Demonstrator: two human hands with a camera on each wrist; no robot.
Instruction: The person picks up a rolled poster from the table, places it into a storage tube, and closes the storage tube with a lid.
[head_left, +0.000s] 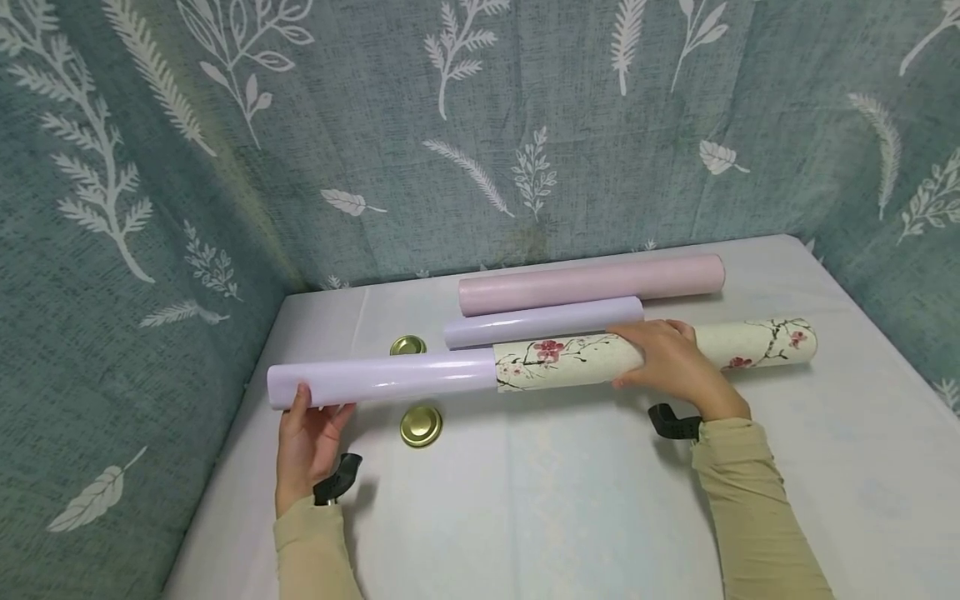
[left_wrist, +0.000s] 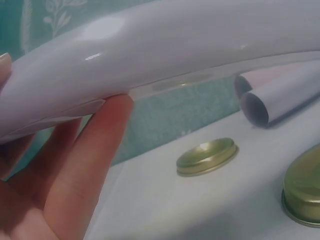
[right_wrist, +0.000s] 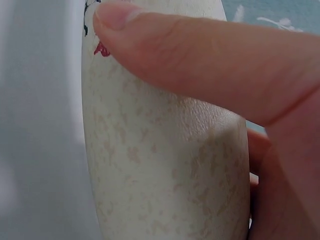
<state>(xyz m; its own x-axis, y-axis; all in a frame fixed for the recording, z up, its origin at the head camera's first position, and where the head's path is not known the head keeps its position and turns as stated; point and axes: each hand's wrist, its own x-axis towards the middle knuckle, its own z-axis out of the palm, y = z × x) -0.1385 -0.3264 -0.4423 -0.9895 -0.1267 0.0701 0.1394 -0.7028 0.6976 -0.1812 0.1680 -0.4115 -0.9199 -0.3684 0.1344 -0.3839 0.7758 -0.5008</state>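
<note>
A glossy lavender roll (head_left: 397, 377) and a cream roll printed with plum blossoms (head_left: 562, 362) lie in one line, held up over the table. The lavender roll meets the left mouth of the wider blossom roll; its far end is hidden there. My left hand (head_left: 306, 446) holds the lavender roll near its left end, thumb on the near side, fingers (left_wrist: 95, 160) underneath. Around the middle of the blossom roll my right hand (head_left: 671, 367) has its grip, with the thumb (right_wrist: 165, 50) laid across the printed surface in the right wrist view.
Behind lie a pink roll (head_left: 592, 284) and a shorter lavender roll (head_left: 543, 322), side by side. Two gold lids (head_left: 421, 426) sit on the white-covered table (head_left: 570, 500), one on either side of the held roll. A patterned green curtain (head_left: 375, 125) stands along the back and sides.
</note>
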